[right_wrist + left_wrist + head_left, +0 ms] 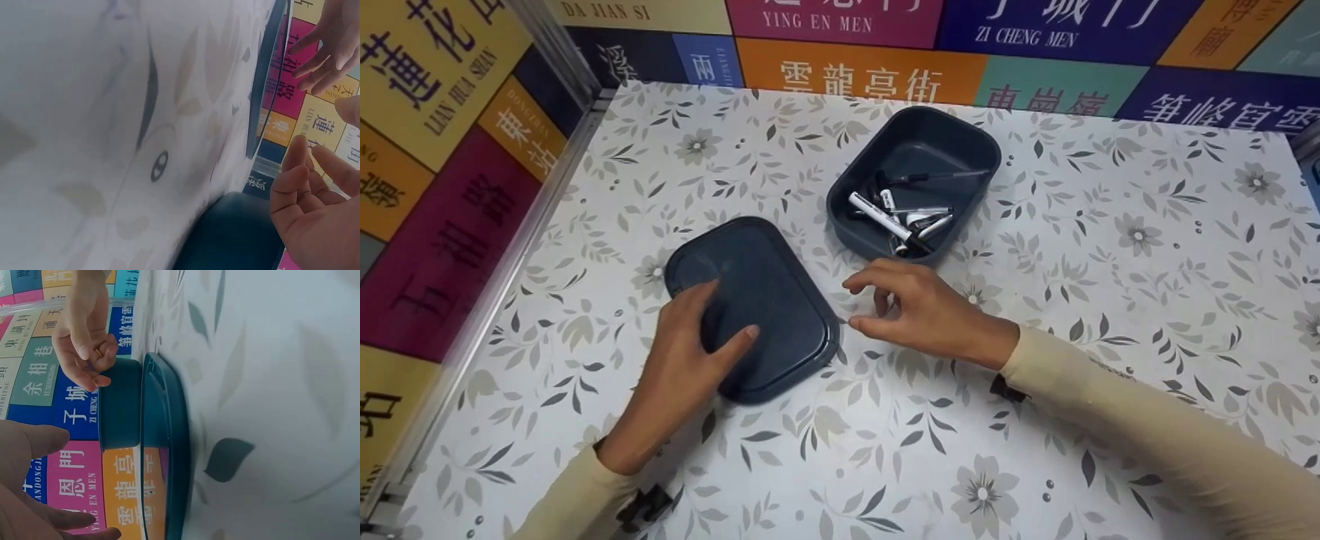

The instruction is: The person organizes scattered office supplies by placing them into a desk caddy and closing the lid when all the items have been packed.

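A dark blue lid (pixel 757 277) lies flat on the table in the head view. Over its left part hovers my left hand (pixel 682 360), thumb and fingers spread, holding nothing. Behind and to the right stands the matching dark blue box (pixel 982 142), its top uncovered. Several pens and markers lie inside, among them a white marker (pixel 877 214) with a black cap. My right hand (pixel 922 311) is just in front of the box, between it and the lid, with fingers loosely bent and nothing in them. The left wrist view shows a gap between my left fingers (pixel 50 439) and the lid (pixel 180 439).
The table (pixel 1110 300) has a white cover printed with grey leaves and flowers. Coloured panels with place names (pixel 855 71) rise along the back edge, and more panels (pixel 450 225) line the left side behind a metal rail (pixel 510 217).
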Demonstrator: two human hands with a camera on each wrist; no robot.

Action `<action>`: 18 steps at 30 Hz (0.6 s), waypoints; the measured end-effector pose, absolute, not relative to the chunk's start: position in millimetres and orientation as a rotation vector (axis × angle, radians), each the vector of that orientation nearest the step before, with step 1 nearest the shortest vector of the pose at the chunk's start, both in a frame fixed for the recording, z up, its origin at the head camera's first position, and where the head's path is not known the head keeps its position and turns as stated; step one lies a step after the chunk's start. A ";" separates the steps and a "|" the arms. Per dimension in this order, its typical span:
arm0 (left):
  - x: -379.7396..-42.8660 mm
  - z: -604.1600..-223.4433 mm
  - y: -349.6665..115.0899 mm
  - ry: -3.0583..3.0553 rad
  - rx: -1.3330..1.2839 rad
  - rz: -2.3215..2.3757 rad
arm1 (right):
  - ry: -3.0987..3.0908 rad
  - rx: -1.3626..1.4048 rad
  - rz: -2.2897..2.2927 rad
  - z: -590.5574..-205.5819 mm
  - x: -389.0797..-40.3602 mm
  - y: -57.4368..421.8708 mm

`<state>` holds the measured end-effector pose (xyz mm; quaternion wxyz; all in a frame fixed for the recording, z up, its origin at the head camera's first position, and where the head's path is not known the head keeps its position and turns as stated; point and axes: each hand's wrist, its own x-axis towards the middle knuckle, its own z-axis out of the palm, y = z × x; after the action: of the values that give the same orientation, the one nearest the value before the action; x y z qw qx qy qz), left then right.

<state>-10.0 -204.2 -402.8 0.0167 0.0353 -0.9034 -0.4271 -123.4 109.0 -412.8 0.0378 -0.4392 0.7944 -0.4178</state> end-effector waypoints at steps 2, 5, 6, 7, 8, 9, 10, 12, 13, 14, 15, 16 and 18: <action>-6.0 -403.3 -205.2 -2.823 0.125 -1.334 | 2.429 -1.363 -1.271 -414.6 -122.8 106.9; -1.0 -404.5 -206.1 -2.841 0.145 -1.337 | 2.418 -1.372 -1.253 -417.7 -122.0 104.4; 0.6 -405.1 -206.6 -2.847 0.148 -1.336 | 2.415 -1.370 -1.246 -418.5 -121.7 103.8; 2.2 -405.7 -207.1 -2.853 0.151 -1.334 | 2.413 -1.363 -1.239 -419.4 -121.4 103.3; 3.9 -406.3 -207.5 -2.856 0.152 -1.335 | 2.410 -1.355 -1.231 -420.2 -121.0 103.0; 5.8 -407.0 -208.1 -2.861 0.154 -1.335 | 2.406 -1.347 -1.224 -420.7 -120.6 102.5; 7.6 -407.8 -208.6 -2.867 0.156 -1.335 | 2.404 -1.340 -1.215 -421.4 -120.3 102.2; 11.2 -409.3 -209.5 -2.880 0.160 -1.336 | 2.404 -1.328 -1.192 -422.5 -119.8 102.1; 13.3 -410.0 -210.1 -2.885 0.168 -1.334 | 2.406 -1.326 -1.178 -423.3 -119.5 101.3; 15.3 -410.5 -210.5 -2.892 0.177 -1.330 | 2.408 -1.322 -1.165 -424.1 -119.1 100.7; 17.3 -410.9 -210.8 -2.899 0.188 -1.326 | 2.413 -1.317 -1.147 -424.6 -118.9 100.1; 19.2 -411.0 -211.0 -2.908 0.199 -1.321 | 2.420 -1.311 -1.128 -425.3 -118.7 99.6; 23.1 -411.0 -211.1 -2.924 0.219 -1.313 | 2.435 -1.294 -1.089 -426.4 -118.1 98.6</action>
<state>23.1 -211.1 -411.0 -0.0357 0.0682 -0.9096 -0.4083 -118.1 98.6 -426.4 0.0881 -0.4348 0.8182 -0.3657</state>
